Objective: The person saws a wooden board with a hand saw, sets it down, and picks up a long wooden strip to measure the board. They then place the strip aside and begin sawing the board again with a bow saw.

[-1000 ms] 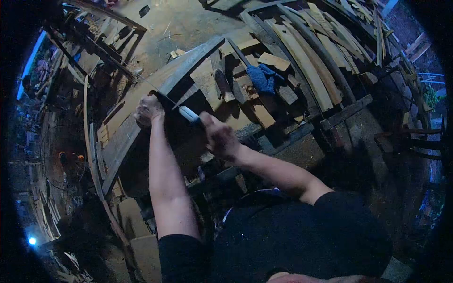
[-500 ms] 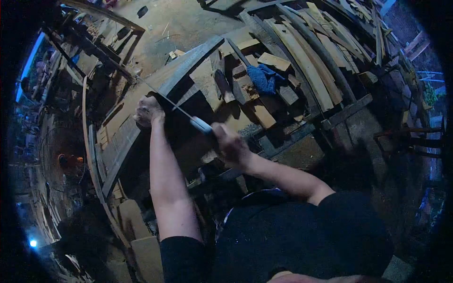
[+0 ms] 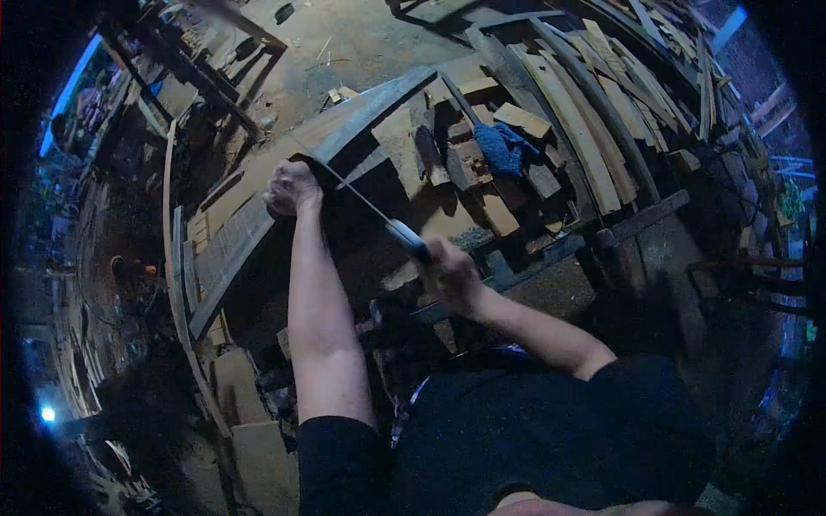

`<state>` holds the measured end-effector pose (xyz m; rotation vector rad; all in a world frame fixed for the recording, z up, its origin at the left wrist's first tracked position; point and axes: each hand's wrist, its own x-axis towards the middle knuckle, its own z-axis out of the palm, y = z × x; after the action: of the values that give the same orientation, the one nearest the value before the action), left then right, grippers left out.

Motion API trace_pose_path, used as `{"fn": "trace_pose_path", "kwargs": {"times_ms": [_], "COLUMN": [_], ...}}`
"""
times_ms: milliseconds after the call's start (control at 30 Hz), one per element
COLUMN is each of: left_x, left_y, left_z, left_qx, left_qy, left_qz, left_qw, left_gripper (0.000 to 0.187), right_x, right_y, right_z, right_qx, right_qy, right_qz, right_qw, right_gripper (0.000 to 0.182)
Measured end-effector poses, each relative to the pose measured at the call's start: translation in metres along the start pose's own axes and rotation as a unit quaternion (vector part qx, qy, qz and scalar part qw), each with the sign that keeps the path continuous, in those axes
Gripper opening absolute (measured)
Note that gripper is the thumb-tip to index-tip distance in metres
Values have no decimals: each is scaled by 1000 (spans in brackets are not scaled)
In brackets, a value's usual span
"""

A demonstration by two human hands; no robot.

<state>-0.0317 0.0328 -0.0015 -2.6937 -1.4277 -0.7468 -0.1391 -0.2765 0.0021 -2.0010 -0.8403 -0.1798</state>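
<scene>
A long grey wooden board (image 3: 225, 251) runs diagonally across the bench in front of me. My left hand (image 3: 292, 187) is closed on the board's near edge, fingers curled over it. In my right hand (image 3: 453, 273), slightly blurred, is the handle of a handsaw (image 3: 368, 201). The saw's blade looks thin, seen nearly edge-on, and lies across the board just right of my left hand. Its far end fades against the pale wood beyond. Deep shadow covers the area beneath the blade and between my arms.
Several wood offcuts (image 3: 502, 214) lie right of the board, with a blue cloth (image 3: 499, 150) on top. Long planks (image 3: 571, 129) are stacked at the upper right. A thin strip of wood (image 3: 169, 228) stands along the left side. Timber frames stand at the upper left.
My right hand has drawn the saw back toward my body. The left hand stays on the board. The whole view has shifted slightly, moving the scene to the right.
</scene>
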Motion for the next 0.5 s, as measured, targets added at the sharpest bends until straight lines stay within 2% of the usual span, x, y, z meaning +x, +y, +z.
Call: {"fn": "trace_pose_path", "kwargs": {"times_ms": [67,100,167,200,233,300,333,367,400,433,467,500], "left_x": [-11,-7,9,9,8,8,26,30,31,27,14,17], "left_y": [17,12,3,2,-3,-17,-10,-12,-14,-10,7,6], "left_z": [-36,-15,45,39,38,41,37,34,31,13,-38,-32], "left_qx": [-8,-8,-52,-121,-122,-127,-135,-136,-131,-126,-132,-131], "left_qy": [12,12,55,30,35,98,-75,-68,-101,-135,-173,-171], "left_qz": [-4,-8,6,4,0,79,10,7,26,47,-14,-11], "left_qw": [1000,1000,997,992,992,984,988,988,986,982,976,976], "left_gripper": [27,27,27,29,29,33,36,36,38,39,40,40], "right_x": [-33,-48,-67,-60,-45,-37,-33,-27,-21,-12,-5,0], "right_y": [-11,-11,-9,-13,-22,-25,-26,-29,-33,-33,-33,-32], "right_z": [-32,-43,-62,-76,-94,-104,-104,-105,-112,-113,-114,-114], "right_qx": [78,78,64,64,86,112,131,149,84,86,101,115], "right_qy": [21,18,-5,-6,-9,-10,19,47,54,54,32,11], "right_qz": [4,2,94,90,53,11,56,101,67,62,95,130], "right_qw": [997,997,993,994,995,994,990,983,993,993,990,985], "right_gripper": [21,21,26,26,27,29,29,30,29,29,29,30]}}
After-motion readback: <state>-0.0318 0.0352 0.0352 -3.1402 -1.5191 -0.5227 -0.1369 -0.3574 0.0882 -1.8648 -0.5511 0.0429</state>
